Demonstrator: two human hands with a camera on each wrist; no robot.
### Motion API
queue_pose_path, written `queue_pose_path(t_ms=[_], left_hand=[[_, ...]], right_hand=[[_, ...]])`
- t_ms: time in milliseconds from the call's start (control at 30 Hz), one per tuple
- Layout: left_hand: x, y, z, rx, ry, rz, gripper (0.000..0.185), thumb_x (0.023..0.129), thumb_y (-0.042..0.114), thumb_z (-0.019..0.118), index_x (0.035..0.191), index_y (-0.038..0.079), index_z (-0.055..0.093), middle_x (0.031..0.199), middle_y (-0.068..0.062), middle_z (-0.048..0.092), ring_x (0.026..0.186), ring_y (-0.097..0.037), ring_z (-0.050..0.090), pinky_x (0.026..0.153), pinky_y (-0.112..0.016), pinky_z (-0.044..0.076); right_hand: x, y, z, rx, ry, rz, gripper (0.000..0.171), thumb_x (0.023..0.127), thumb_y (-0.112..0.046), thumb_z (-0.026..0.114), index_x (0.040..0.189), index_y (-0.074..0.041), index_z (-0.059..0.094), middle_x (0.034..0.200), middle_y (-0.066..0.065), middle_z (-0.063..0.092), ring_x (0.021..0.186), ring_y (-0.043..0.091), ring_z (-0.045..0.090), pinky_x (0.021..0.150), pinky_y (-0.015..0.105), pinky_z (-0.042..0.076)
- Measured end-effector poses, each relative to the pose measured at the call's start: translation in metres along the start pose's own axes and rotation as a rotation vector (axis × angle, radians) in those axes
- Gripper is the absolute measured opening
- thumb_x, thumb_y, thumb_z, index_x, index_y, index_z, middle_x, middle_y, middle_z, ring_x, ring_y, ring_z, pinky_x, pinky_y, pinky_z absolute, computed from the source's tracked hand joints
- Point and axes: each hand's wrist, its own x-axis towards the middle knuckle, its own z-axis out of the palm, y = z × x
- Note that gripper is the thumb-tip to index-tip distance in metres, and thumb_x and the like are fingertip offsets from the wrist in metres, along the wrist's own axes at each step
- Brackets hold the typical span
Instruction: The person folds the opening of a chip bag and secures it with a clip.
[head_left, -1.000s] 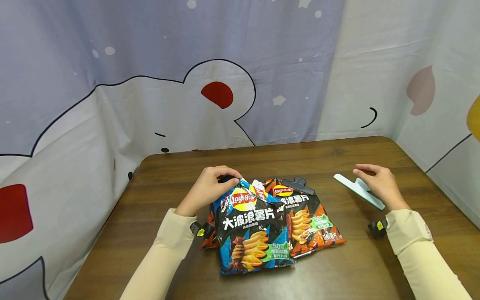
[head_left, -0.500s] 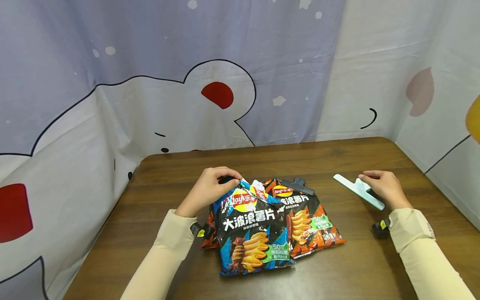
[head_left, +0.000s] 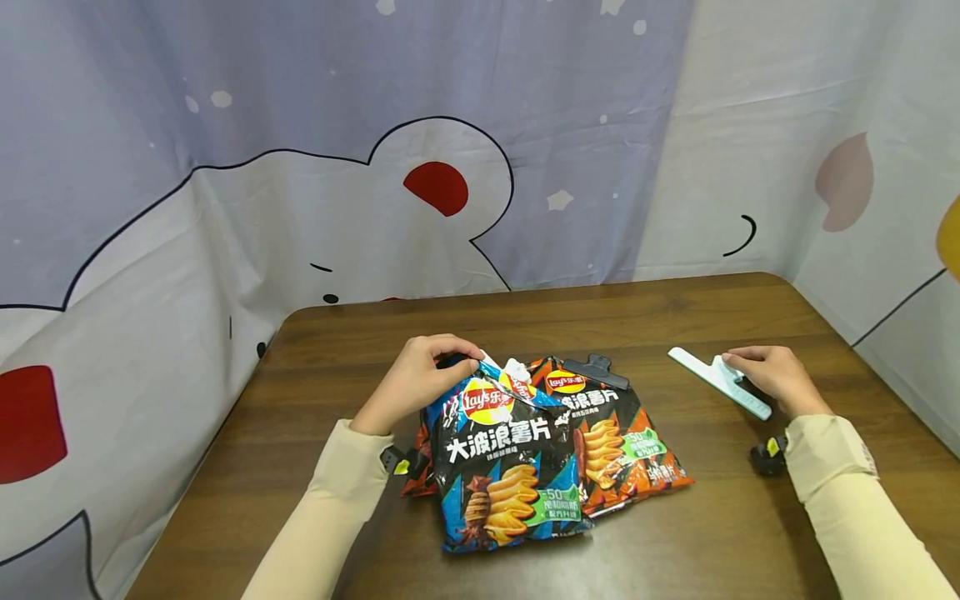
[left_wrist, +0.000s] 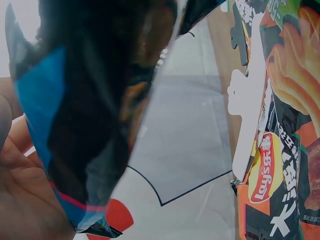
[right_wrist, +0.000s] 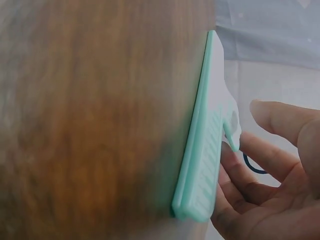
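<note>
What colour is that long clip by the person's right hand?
Pale mint green. The long clip shows best in the right wrist view, lying on the brown wooden table.

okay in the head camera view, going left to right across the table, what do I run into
left hand gripping the top of the blue chip bag → orange chip bag with a black clip at its top → mint green clip → right hand touching that clip

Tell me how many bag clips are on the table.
2 clips. A black clip sits on the top of the orange chip bag. A mint-green clip lies at the right hand, whose fingers touch it. Others may be hidden under the bags.
</note>
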Motion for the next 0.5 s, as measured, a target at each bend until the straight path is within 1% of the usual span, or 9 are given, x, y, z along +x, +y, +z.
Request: queue_pose_path(t_ms=[67,133,200,267,333,367,500], left_hand=[[0.0003,0.0001,0.0002,0.006,0.0,0.002,0.018,0.091,0.018,0.067,0.105,0.01,0.074,0.11,-0.005,0.07,0.092,-0.018,0.06,0.079,-0.033,0.051],[0.0007,0.0002,0.0005,0.009,-0.001,0.003,0.017,0.091,0.018,0.067,0.105,0.011,0.074,0.11,-0.005,0.07,0.092,-0.018,0.059,0.08,-0.033,0.051],[0.0009,0.0002,0.0008,0.01,-0.002,0.003,0.017,0.091,0.018,0.067,0.104,0.012,0.074,0.11,-0.005,0.069,0.092,-0.018,0.059,0.08,-0.033,0.05],[0.0011,0.0003,0.001,0.011,-0.003,0.004,0.017,0.091,0.018,0.066,0.105,0.011,0.074,0.109,-0.005,0.069,0.092,-0.018,0.059,0.079,-0.033,0.05],[0.0012,0.0003,0.0011,0.012,-0.004,0.005,0.018,0.091,0.018,0.066,0.105,0.01,0.074,0.109,-0.005,0.069,0.091,-0.018,0.059,0.079,-0.032,0.05],[0.0013,0.0005,0.0012,0.013,-0.004,0.005,0.018,0.091,0.018,0.066,0.105,0.009,0.074,0.11,-0.005,0.069,0.091,-0.018,0.059,0.079,-0.032,0.05],[0.0015,0.0015,0.0014,0.015,-0.004,0.005,0.018,0.091,0.018,0.066,0.105,0.01,0.074,0.11,-0.005,0.069,0.093,-0.018,0.059,0.08,-0.033,0.05]], right_hand=[[0.0,0.0002,0.0,-0.007,-0.003,-0.003,0.068,0.099,-0.046,0.044,0.133,0.013,0.047,0.137,0.04,0.038,0.121,0.055,0.039,0.091,0.059,0.039],[0.0,0.0004,0.0003,-0.019,-0.001,-0.009,0.065,0.098,-0.045,0.045,0.131,0.012,0.05,0.136,0.039,0.041,0.117,0.053,0.042,0.087,0.055,0.042],[0.0005,0.0008,0.001,-0.027,0.006,-0.017,0.062,0.098,-0.043,0.047,0.128,0.011,0.052,0.133,0.038,0.044,0.112,0.049,0.046,0.081,0.047,0.044],[0.001,0.0013,0.0014,-0.031,0.009,-0.019,0.061,0.098,-0.042,0.048,0.127,0.01,0.054,0.131,0.037,0.046,0.107,0.045,0.049,0.075,0.039,0.043],[0.0014,0.0019,0.0016,-0.036,0.011,-0.019,0.06,0.097,-0.042,0.049,0.127,0.01,0.054,0.13,0.037,0.047,0.105,0.042,0.05,0.072,0.034,0.041],[0.0016,0.0021,0.0016,-0.038,0.012,-0.018,0.06,0.097,-0.042,0.049,0.127,0.01,0.054,0.129,0.037,0.048,0.104,0.042,0.05,0.072,0.033,0.04],[0.0019,0.0032,0.0019,-0.051,0.019,-0.022,0.06,0.097,-0.042,0.049,0.125,0.01,0.056,0.127,0.036,0.05,0.103,0.043,0.052,0.072,0.034,0.041]])
